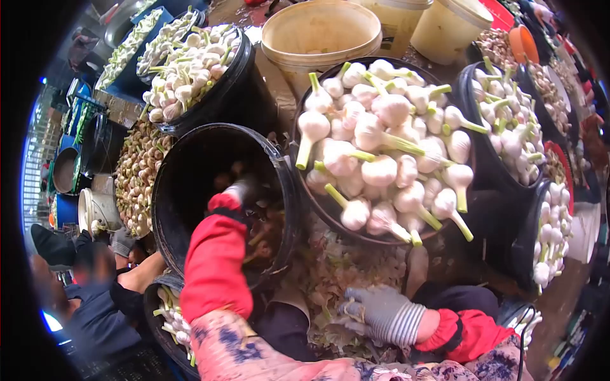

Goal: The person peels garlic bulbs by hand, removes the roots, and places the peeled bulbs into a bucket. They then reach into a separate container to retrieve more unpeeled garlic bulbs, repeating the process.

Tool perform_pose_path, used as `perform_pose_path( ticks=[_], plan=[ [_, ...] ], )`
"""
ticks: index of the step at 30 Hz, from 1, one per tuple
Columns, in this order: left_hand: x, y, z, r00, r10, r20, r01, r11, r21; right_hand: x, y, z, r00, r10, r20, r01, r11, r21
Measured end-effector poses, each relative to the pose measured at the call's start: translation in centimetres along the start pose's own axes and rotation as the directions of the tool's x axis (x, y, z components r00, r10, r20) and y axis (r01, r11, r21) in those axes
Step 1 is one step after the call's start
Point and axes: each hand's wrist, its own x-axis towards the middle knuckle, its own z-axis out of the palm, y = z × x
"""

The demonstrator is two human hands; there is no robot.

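My left hand (243,188), in a pale glove under a red sleeve, reaches down into a tilted black bucket (287,184). Its fingers are smeared by motion and shadow. Darker, unpeeled garlic bulbs (259,235) lie inside that bucket. Low between my knees is my right hand (380,312), in a grey glove with a striped cuff. Its fingers are curled closed, and what they hold, if anything, I cannot make out. Under it lies a heap of garlic skins (349,267). Just beyond stands a large tub (302,190) piled with white garlic bulbs (381,136) with trimmed green stems.
More garlic fills a black bucket (244,70) at back left and another (473,120) at right. Pale empty buckets (318,60) stand behind. Unpeeled garlic (136,178) is heaped at left, near another person (95,311). A garlic-filled bucket (152,311) sits beside my left arm.
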Motion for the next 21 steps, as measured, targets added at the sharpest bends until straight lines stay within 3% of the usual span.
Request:
perform_pose_path(
  ticks=[2, 4, 5, 7, 9, 10, 11, 13, 15, 17, 18, 19, 21],
  plan=[
    [-5.3, 1.6, -1.6, 0.995, 0.087, -0.04, -0.095, 0.904, -0.417, 0.2, 0.2, -1.2, 1.0, -0.008, 0.001, 0.008, 0.999, -0.042],
    [-12.0, 5.1, -2.4, 0.982, 0.162, -0.095, -0.177, 0.628, -0.757, 0.7, 0.7, -1.4, 0.993, 0.026, -0.115, -0.017, 0.997, 0.076],
    [-15.3, 6.9, -2.2, 0.968, 0.215, -0.127, -0.221, 0.496, -0.84, 0.8, 0.7, -1.3, 0.982, 0.053, -0.18, -0.018, 0.982, 0.187],
    [-21.2, 10.1, -0.6, 0.965, 0.225, -0.134, -0.198, 0.293, -0.935, 0.3, -1.3, -1.8, 0.901, 0.188, -0.391, 0.066, 0.831, 0.552],
    [-24.7, 11.4, 2.3, 0.968, 0.176, -0.18, -0.216, 0.215, -0.953, 1.1, -1.5, -0.6, 0.833, 0.203, -0.515, 0.266, 0.668, 0.695],
    [-26.6, 13.2, 3.9, 0.957, 0.163, -0.241, -0.275, 0.234, -0.933, 0.7, -2.1, -1.3, 0.844, 0.23, -0.484, 0.202, 0.7, 0.685],
    [-28.1, 14.5, 5.2, 0.957, 0.149, -0.25, -0.287, 0.347, -0.893, 0.3, -2.9, -1.6, 0.887, 0.353, -0.298, 0.108, 0.467, 0.878],
    [-30.2, 16.9, 8.1, 0.917, 0.221, -0.334, -0.393, 0.347, -0.851, 0.1, -2.6, 0.0, 0.877, 0.295, -0.38, 0.272, 0.347, 0.897],
    [-30.9, 17.6, 10.9, 0.867, 0.234, -0.44, -0.487, 0.591, -0.644, -0.9, -2.4, 1.4, 0.881, 0.264, -0.393, 0.289, 0.357, 0.888],
    [-31.6, 19.6, 12.6, 0.753, 0.344, -0.561, -0.559, 0.783, -0.271, -1.4, -1.5, 2.3, 0.85, 0.263, -0.456, 0.262, 0.54, 0.8],
    [-31.7, 19.9, 13.6, 0.674, 0.403, -0.619, -0.547, 0.836, -0.051, -2.0, -1.7, 2.4, 0.798, 0.258, -0.544, 0.282, 0.639, 0.716],
    [-32.0, 21.3, 14.0, 0.559, 0.542, -0.627, -0.542, 0.812, 0.219, -1.9, -1.3, 2.5, 0.786, 0.254, -0.564, 0.305, 0.634, 0.71],
    [-32.0, 23.3, 15.0, 0.509, 0.605, -0.612, -0.461, 0.792, 0.401, -1.7, -0.3, 3.0, 0.755, 0.253, -0.604, 0.278, 0.711, 0.645]
  ],
)
